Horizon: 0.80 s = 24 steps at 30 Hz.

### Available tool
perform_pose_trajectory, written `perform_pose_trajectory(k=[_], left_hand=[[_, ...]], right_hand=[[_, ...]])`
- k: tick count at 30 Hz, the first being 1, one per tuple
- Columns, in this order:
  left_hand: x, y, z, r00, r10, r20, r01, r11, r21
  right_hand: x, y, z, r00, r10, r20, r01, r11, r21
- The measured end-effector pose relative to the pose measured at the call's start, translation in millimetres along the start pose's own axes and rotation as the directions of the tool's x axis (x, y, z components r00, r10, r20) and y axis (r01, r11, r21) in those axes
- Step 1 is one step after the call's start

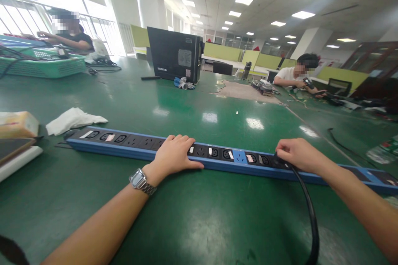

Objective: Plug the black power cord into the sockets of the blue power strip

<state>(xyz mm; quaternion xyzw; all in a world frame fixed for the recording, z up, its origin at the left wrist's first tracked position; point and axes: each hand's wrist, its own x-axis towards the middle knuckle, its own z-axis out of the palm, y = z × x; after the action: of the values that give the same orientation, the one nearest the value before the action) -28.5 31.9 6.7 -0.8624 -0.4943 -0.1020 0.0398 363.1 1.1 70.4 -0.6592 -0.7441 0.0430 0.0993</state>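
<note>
A long blue power strip [124, 149] with black sockets lies across the green table [192, 215] in front of me. My left hand [174, 155], with a metal watch on its wrist, rests flat on top of the strip near its middle, fingers together and thumb along the front edge. My right hand [297, 154] is closed around a black plug [279, 160] seated in a socket toward the strip's right end. The plug's thick black cable [311, 215] curves down toward me and off the bottom edge.
A crumpled white cloth [73, 119] and a tissue pack [17, 124] lie at left, near a white-edged board [17, 153]. A black computer case [174, 54] stands mid-table, a green basket [43, 64] far left. Two other people sit at the far left and far right.
</note>
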Motion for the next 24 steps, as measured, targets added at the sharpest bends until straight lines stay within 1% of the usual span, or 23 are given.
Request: perform_pose_trajectory(k=[2, 3, 5, 6, 8, 11, 13, 15, 19, 20, 24], left_hand=[[0.0, 0.1, -0.4, 1.000, 0.004, 0.001, -0.004, 1.000, -0.005], [-0.1, 0.1, -0.7, 1.000, 0.003, 0.001, -0.003, 1.000, -0.004], [-0.2, 0.1, -1.1, 1.000, -0.004, 0.003, 0.004, 1.000, 0.001], [-0.2, 0.2, -1.2, 1.000, -0.006, 0.004, 0.006, 1.000, 0.003], [-0.3, 0.4, -1.1, 1.000, -0.004, 0.005, 0.004, 1.000, 0.004], [-0.2, 1.2, -0.9, 1.000, 0.006, -0.001, -0.006, 1.000, 0.000], [0.0, 1.8, -0.7, 1.000, 0.000, -0.010, 0.000, 1.000, 0.002], [0.1, 2.0, -0.3, 1.000, -0.006, -0.014, 0.006, 1.000, 0.008], [-0.1, 1.6, 0.9, 1.000, 0.002, -0.026, -0.002, 1.000, 0.005], [-0.2, 1.6, 1.1, 0.999, 0.004, -0.032, -0.004, 1.000, 0.005], [-0.8, 2.2, 0.5, 0.999, 0.013, -0.036, -0.013, 1.000, 0.012]], right_hand=[[3.9, -11.4, -12.5, 0.995, 0.052, -0.090, -0.044, 0.995, 0.088], [5.9, -22.2, -16.5, 0.990, 0.069, -0.122, -0.051, 0.988, 0.144], [10.5, -53.7, -16.0, 0.993, 0.031, -0.112, -0.001, 0.967, 0.254], [13.3, -73.2, -10.7, 0.997, -0.006, -0.078, 0.031, 0.946, 0.323], [20.8, -113.8, 8.0, 0.999, -0.044, -0.006, 0.042, 0.896, 0.442], [36.6, -163.8, 41.3, 0.997, -0.081, -0.003, 0.071, 0.854, 0.516], [47.6, -183.7, 56.7, 0.996, -0.088, -0.004, 0.078, 0.860, 0.504], [56.4, -193.3, 64.3, 0.996, -0.084, 0.012, 0.069, 0.884, 0.462], [64.6, -200.0, 67.1, 0.991, -0.073, 0.108, 0.026, 0.922, 0.387], [64.8, -202.8, 67.3, 0.991, -0.070, 0.117, 0.024, 0.934, 0.356], [62.5, -220.7, 67.3, 0.996, -0.061, 0.058, 0.052, 0.986, 0.156]])
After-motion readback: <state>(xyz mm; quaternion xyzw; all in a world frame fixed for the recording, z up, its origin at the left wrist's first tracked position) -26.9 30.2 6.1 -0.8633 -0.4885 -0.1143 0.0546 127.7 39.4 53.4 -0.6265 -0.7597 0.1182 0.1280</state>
